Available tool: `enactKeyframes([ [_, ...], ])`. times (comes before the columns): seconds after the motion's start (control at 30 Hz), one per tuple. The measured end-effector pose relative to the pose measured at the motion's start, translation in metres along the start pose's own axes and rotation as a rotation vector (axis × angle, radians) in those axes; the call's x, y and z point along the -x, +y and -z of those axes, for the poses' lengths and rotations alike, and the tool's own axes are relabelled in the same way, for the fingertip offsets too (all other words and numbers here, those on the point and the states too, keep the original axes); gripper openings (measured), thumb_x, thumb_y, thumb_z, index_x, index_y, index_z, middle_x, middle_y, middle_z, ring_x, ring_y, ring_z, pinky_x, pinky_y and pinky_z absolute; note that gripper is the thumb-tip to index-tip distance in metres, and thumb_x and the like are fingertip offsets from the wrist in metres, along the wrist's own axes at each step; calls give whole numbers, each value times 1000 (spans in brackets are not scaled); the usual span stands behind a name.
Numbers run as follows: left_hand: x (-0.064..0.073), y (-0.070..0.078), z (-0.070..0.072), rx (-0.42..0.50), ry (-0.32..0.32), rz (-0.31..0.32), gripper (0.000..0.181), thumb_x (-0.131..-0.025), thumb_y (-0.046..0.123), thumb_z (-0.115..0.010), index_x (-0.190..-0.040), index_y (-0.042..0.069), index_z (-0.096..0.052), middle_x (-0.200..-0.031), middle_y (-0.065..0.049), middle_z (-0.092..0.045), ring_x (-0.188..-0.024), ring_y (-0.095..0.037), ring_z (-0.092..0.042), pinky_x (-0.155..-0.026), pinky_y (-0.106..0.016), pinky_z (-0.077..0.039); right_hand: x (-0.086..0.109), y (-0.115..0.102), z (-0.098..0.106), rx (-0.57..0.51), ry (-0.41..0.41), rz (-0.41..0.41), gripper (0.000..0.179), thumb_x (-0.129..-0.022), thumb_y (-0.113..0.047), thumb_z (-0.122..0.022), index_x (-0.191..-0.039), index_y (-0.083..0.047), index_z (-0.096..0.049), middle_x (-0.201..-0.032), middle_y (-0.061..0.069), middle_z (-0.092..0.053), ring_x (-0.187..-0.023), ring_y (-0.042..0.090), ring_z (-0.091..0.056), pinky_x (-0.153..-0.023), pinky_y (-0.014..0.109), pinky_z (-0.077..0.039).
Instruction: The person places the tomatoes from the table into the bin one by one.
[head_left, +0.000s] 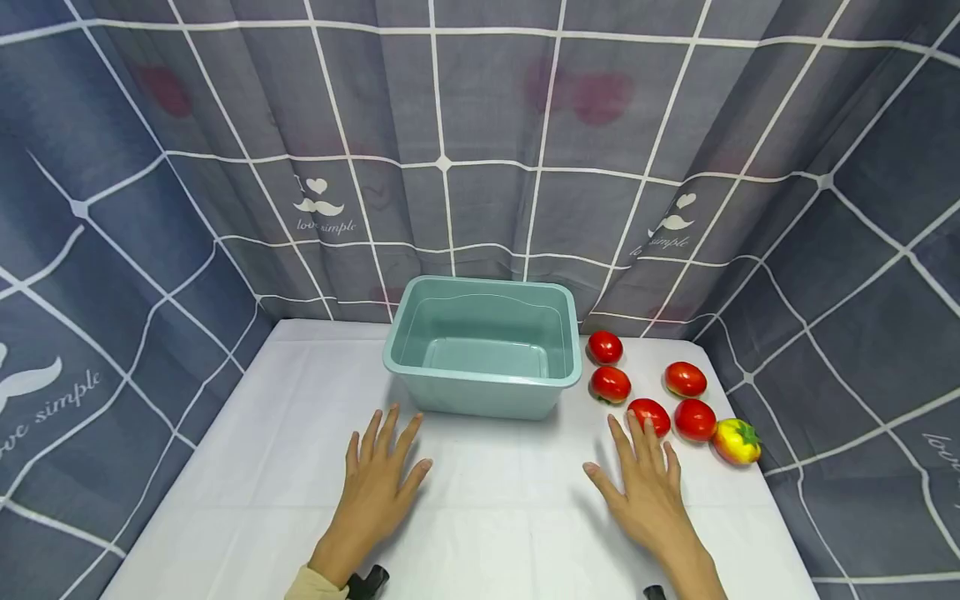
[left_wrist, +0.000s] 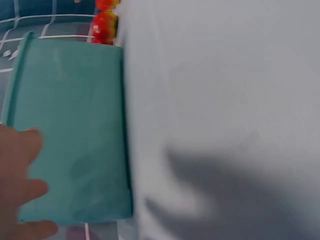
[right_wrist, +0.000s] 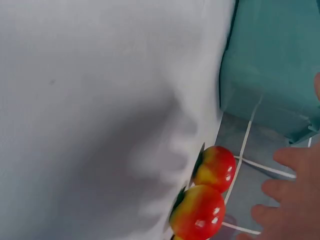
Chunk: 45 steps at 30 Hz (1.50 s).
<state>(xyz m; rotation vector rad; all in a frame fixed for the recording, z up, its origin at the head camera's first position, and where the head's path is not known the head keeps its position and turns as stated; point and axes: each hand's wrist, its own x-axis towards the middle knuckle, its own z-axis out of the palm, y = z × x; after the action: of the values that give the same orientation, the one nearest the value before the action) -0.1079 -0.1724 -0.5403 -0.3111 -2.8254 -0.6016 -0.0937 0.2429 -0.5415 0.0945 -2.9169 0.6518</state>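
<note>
A pale green plastic basin (head_left: 480,392) stands at the back middle of the white table, and nothing lies inside it. To its right are several red tomatoes (head_left: 610,384), plus one yellow-and-red tomato (head_left: 737,442) with a green top. My left hand (head_left: 378,487) hovers in front of the basin's left side, fingers spread and holding nothing. My right hand (head_left: 645,492) is above the table just in front of the tomatoes; its fingertips overlap one tomato (head_left: 649,415) in the head view, and contact cannot be told. In the left wrist view, fingers (left_wrist: 30,187) show beside the basin (left_wrist: 75,130).
The white cloth-covered table (head_left: 480,517) reaches back to a grey checked curtain (head_left: 487,208), which also hangs along the left and right sides. Dark wrist camera mounts (head_left: 367,581) show at the wrists.
</note>
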Motion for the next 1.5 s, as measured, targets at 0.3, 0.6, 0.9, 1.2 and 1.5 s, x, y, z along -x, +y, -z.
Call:
enactKeyframes([
  [0.3, -15, -7, 31, 489, 328, 80, 45, -107, 17, -68, -151, 21, -60, -158, -7, -56, -150, -27, -47, -122, -47, -40, -20, 16, 8, -243, 313, 30, 75, -94, -23, -84, -158, -9, -48, -157, 20, -54, -146, 43, -46, -119, 73, -31],
  [0.6, -66, -22, 42, 904, 347, 192, 42, -110, 13, -62, -152, 14, -58, -156, -6, -57, -143, -19, -55, -108, -11, -50, -45, 50, 5, -302, 235, -60, 71, -94, -16, -83, -154, -3, -48, -153, 28, -51, -144, 50, -47, -118, 77, -36],
  [0.9, -104, -29, 35, 1053, 136, 288, 45, -114, 24, -55, -159, 23, -51, -162, -5, -50, -143, -29, -57, -109, -27, -56, -55, 64, -1, -283, 146, -94, 67, -96, -12, -79, -153, 2, -47, -154, 31, -47, -144, 52, -44, -120, 77, -34],
  [1.2, -111, -26, 28, 1117, 129, 320, 44, -113, 30, -58, -156, 27, -54, -112, 4, -64, -122, -13, -67, -114, -59, -52, -56, 70, -6, -292, 147, -153, 65, -98, -7, -75, -155, -2, -44, -152, 32, -46, -140, 52, -47, -119, 77, -36],
  [1.5, -116, -25, 24, 1150, 116, 305, 46, -112, 31, -59, -158, 24, -53, -136, -19, -61, -138, -29, -61, -117, -58, -50, -57, 74, -8, -276, 184, -176, 64, -97, -5, -76, -154, -2, -47, -151, 30, -48, -138, 51, -48, -119, 75, -38],
])
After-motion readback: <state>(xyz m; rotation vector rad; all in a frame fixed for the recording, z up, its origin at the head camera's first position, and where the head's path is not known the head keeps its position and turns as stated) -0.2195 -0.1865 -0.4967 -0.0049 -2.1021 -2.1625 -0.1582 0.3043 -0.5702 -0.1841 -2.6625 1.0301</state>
